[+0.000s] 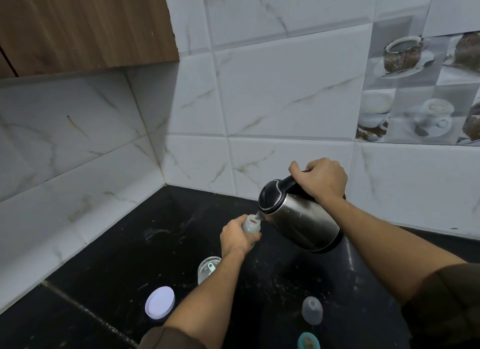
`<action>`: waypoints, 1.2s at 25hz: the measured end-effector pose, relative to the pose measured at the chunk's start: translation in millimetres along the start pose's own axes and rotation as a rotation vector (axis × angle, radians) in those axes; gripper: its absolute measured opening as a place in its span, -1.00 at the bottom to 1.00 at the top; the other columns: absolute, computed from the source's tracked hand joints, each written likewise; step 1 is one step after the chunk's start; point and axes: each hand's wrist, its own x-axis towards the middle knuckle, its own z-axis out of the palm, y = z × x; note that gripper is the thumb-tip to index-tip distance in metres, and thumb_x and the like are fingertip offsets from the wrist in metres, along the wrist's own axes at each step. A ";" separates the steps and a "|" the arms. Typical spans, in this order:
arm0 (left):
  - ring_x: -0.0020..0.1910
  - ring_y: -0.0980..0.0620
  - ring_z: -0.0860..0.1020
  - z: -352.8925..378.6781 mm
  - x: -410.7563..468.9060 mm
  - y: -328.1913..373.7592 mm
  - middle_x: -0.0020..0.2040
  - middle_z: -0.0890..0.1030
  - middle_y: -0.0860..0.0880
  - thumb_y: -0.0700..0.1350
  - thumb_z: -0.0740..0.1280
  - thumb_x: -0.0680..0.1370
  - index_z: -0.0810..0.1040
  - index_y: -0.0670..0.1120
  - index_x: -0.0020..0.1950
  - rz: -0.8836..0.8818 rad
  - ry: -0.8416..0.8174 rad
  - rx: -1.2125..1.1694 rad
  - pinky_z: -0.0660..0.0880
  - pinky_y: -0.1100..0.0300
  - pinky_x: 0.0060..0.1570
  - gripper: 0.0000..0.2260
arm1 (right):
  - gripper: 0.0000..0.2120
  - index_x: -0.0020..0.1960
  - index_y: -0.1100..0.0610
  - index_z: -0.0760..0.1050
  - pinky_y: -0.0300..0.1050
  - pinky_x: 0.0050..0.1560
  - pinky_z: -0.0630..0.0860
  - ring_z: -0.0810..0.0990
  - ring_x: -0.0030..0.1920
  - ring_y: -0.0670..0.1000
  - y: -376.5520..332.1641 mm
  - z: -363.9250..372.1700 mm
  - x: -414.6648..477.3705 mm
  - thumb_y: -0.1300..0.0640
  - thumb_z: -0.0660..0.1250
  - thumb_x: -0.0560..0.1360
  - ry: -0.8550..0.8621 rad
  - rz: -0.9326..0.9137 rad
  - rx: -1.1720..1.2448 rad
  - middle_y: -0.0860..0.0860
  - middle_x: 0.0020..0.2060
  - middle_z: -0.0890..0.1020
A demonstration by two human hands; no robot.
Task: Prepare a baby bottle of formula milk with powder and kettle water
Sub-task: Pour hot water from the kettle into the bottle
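The bottle [251, 228] is gripped mouth-up in the left hand [237, 239], over the worktop [124, 260]. The kettle [301, 220], held by its handle in the right hand [322, 178], is tipped leftward, spout just above the mouth

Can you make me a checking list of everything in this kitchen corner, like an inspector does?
Surface: black speckled counter, pale smears.
Job's things: tilted steel kettle, spout at open baby bottle; clear jar with scoop inside.
Clutter: white lid, clear cap, teal item cut off at bottom edge.
Hands: left hand holds the bottle; right hand grips the kettle handle.
Cables: nothing seen.
Surroundings: marble-look wall tiles, wooden cabinet.
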 end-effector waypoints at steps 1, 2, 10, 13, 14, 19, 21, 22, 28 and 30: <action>0.01 0.07 0.61 0.6 1.6 -0.1 -0.03 0.68 0.10 -0.06 0.61 0.42 0.66 0.13 0.13 0.001 0.001 0.004 0.48 0.18 0.02 -0.68 | -0.46 -0.53 0.11 0.24 -0.17 -0.43 0.24 0.27 -0.53 0.06 -0.6 -0.2 0.2 -0.23 0.29 0.41 0.001 -0.010 -0.002 -0.04 -0.62 0.20; 0.01 0.07 0.61 1.3 3.6 -0.3 -0.03 0.68 0.10 -0.06 0.60 0.43 0.66 0.12 0.13 0.002 0.000 0.010 0.46 0.19 -0.01 -0.69 | -0.45 -0.53 0.11 0.23 -0.18 -0.43 0.23 0.25 -0.54 0.05 -0.8 -0.5 0.4 -0.23 0.29 0.41 0.002 -0.018 -0.004 -0.05 -0.63 0.19; 0.06 0.06 0.56 11.0 12.2 3.8 0.01 0.63 0.11 -0.08 0.62 0.45 0.63 0.09 0.18 0.008 -0.028 0.025 0.42 0.17 0.04 -0.65 | -0.42 -0.55 0.11 0.20 -0.18 -0.44 0.24 0.26 -0.56 0.03 -0.9 -5.3 3.4 -0.27 0.28 0.42 0.033 -0.038 -0.043 -0.05 -0.64 0.21; 0.05 0.07 0.57 14.8 11.6 7.0 0.02 0.64 0.10 -0.07 0.62 0.44 0.64 0.08 0.19 0.014 -0.035 0.024 0.43 0.18 0.04 -0.63 | -0.42 -0.55 0.11 0.23 -0.17 -0.45 0.29 0.27 -0.56 0.03 4.8 -4.3 6.2 -0.29 0.25 0.41 0.035 -0.053 -0.070 -0.05 -0.64 0.23; 0.05 0.06 0.58 15.6 11.1 7.8 0.02 0.65 0.09 -0.07 0.62 0.43 0.64 0.09 0.19 0.016 -0.036 0.020 0.43 0.18 0.03 -0.63 | -0.43 -0.55 0.10 0.24 -0.16 -0.44 0.32 0.27 -0.56 0.03 6.3 -4.1 7.0 -0.30 0.24 0.40 0.037 -0.054 -0.076 -0.05 -0.64 0.24; 0.03 0.04 0.61 18.6 9.6 10.4 -0.02 0.67 0.09 -0.08 0.63 0.42 0.65 0.12 0.13 0.024 -0.037 0.013 0.45 0.18 0.02 -0.67 | -0.44 -0.54 0.10 0.24 -0.17 -0.45 0.29 0.24 -0.57 0.02 7.0 -3.3 8.8 -0.31 0.22 0.39 0.050 -0.080 -0.099 -0.05 -0.63 0.22; 0.02 0.03 0.61 19.0 8.8 11.6 -0.03 0.68 0.09 -0.07 0.63 0.41 0.65 0.12 0.11 0.027 -0.040 0.022 0.48 0.16 0.04 -0.68 | -0.43 -0.55 0.10 0.24 -0.18 -0.44 0.28 0.24 -0.57 0.02 5.8 -3.9 8.9 -0.31 0.22 0.40 0.058 -0.090 -0.113 -0.05 -0.64 0.22; 0.02 0.03 0.61 19.1 8.6 12.0 -0.04 0.68 0.09 -0.07 0.63 0.41 0.66 0.12 0.10 0.026 -0.040 0.029 0.50 0.15 0.05 -0.68 | -0.43 -0.55 0.10 0.24 -0.19 -0.44 0.28 0.24 -0.57 0.02 5.5 -3.8 9.0 -0.31 0.22 0.40 0.058 -0.093 -0.118 -0.06 -0.64 0.22; 0.02 0.06 0.58 17.0 10.4 13.8 -0.02 0.64 0.11 -0.08 0.62 0.44 0.64 0.10 0.17 0.025 -0.051 0.041 0.45 0.17 0.04 -0.65 | -0.41 -0.56 0.10 0.25 -0.20 -0.42 0.27 0.27 -0.58 0.01 0.6 -2.6 9.3 -0.31 0.22 0.41 0.063 -0.119 -0.128 -0.07 -0.65 0.22; 0.03 0.07 0.58 15.8 10.5 15.0 -0.01 0.64 0.11 -0.08 0.62 0.44 0.64 0.09 0.20 0.020 -0.050 0.037 0.44 0.18 0.04 -0.63 | -0.42 -0.56 0.10 0.26 -0.19 -0.42 0.28 0.28 -0.57 0.02 -1.5 -4.0 9.3 -0.31 0.22 0.41 0.064 -0.120 -0.133 -0.07 -0.65 0.23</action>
